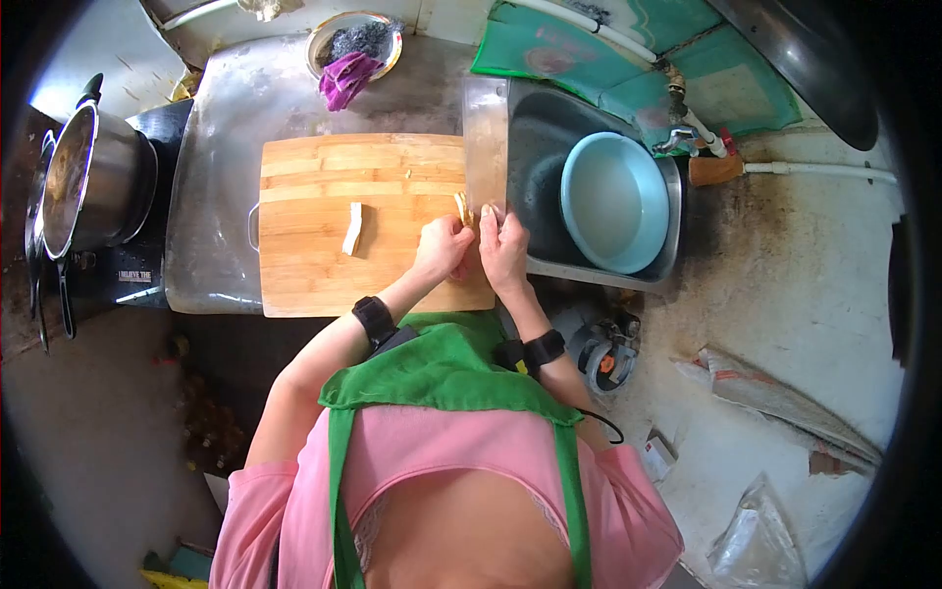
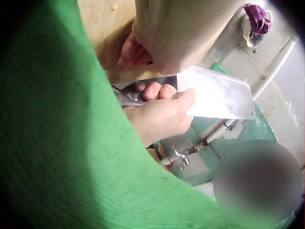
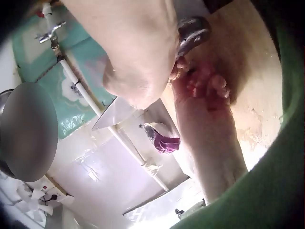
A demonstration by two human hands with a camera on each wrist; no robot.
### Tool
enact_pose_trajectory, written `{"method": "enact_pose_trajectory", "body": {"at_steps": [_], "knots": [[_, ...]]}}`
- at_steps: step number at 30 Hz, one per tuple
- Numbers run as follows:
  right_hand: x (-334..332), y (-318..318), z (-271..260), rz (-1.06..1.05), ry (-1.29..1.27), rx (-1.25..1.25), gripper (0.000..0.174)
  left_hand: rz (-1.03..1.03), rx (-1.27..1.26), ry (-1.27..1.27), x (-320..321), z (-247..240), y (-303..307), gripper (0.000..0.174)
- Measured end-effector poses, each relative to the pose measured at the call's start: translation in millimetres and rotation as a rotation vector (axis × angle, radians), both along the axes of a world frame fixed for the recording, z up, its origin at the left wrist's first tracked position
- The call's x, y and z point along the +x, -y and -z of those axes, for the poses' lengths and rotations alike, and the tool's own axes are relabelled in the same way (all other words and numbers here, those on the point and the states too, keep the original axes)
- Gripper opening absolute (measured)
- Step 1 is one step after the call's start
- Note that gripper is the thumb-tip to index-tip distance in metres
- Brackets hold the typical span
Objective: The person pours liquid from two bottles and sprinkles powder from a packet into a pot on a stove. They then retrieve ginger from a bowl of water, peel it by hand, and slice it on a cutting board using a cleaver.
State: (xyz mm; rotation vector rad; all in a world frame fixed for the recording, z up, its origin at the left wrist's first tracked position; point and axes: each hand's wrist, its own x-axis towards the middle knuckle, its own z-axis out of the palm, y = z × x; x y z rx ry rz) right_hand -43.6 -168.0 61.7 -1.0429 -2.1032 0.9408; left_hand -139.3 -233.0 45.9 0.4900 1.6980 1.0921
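Observation:
A wooden cutting board [image 1: 324, 275] lies on the metal counter, with a pale strip of food [image 1: 353, 230] on its middle. At the board's right edge the left hand [image 1: 443, 247] pinches a small yellowish piece [image 1: 461, 204]. Right beside it, the right hand [image 1: 504, 253] grips the handle of a broad cleaver [image 1: 486, 137], whose blade points away from the body, over the edge of the sink. In the left wrist view the right hand [image 2: 164, 112] has its fingers round the dark handle below the bright blade [image 2: 219, 95]. The right wrist view shows the left hand [image 3: 207, 88] with curled fingers.
Right of the board is a sink [image 1: 535, 123] holding a light blue basin [image 1: 615, 203], with a tap [image 1: 679, 140] behind. A bowl [image 1: 319, 44] with a purple cloth [image 1: 346, 80] stands at the back. A steel pot [image 1: 106, 182] is at the left.

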Motion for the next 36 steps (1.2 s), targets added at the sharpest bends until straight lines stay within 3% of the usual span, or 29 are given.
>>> {"method": "enact_pose_trajectory", "body": {"at_steps": [3, 6, 8, 9, 10, 12, 13, 15, 22, 31, 33, 34, 35, 36], "knots": [[0, -1, -8, -0.044, -0.003, 0.027, 0.023, 0.01, 0.001, 0.044, -2, 0, -1, 0.022], [-7, 3, -28, -0.069, -0.177, 0.096, 0.021, -0.009, 0.029, -0.01, -2, -9, 2, 0.022], [-8, 5, -51, -0.029, -0.199, -0.113, 0.015, -0.004, 0.025, 0.033, -1, -6, 3, 0.023], [-8, 4, -53, -0.034, -0.224, -0.062, 0.015, -0.002, 0.03, 0.067, -1, -5, 2, 0.023], [-7, 5, -48, -0.035, -0.223, -0.064, 0.015, -0.002, 0.029, 0.069, -2, -4, 1, 0.023], [-3, 9, -23, -0.018, 0.115, 0.012, 0.018, -0.009, 0.018, 0.069, -2, -5, 1, 0.024], [-2, 6, -4, -0.039, 0.07, 0.025, 0.02, -0.004, 0.019, 0.068, 0, -1, 2, 0.024], [-7, -4, -7, -0.04, 0.048, 0.006, 0.021, 0.008, 0.116, -0.179, 1, 7, 1, 0.024], [4, 2, 1, -0.008, 0.072, -0.042, 0.021, 0.017, 0.041, 0.031, -3, -4, 1, 0.023], [-17, 15, -73, -0.062, -0.171, 0.07, 0.017, -0.015, 0.157, 0.013, -16, -55, 8, 0.025], [-20, 8, -31, -0.094, -0.042, 0.044, 0.018, -0.029, 0.142, 0.004, -10, -27, 15, 0.026], [-20, 8, -14, -0.116, 0.087, 0.018, 0.02, -0.019, 0.143, -0.218, 1, 14, 21, 0.029], [-24, 9, -15, -0.089, 0.092, 0.024, 0.022, -0.032, 0.166, -0.464, -8, 15, 10, 0.031], [-27, 3, -14, -0.094, 0.092, 0.03, 0.022, -0.039, 0.17, -0.464, -11, 16, 5, 0.031]]}}
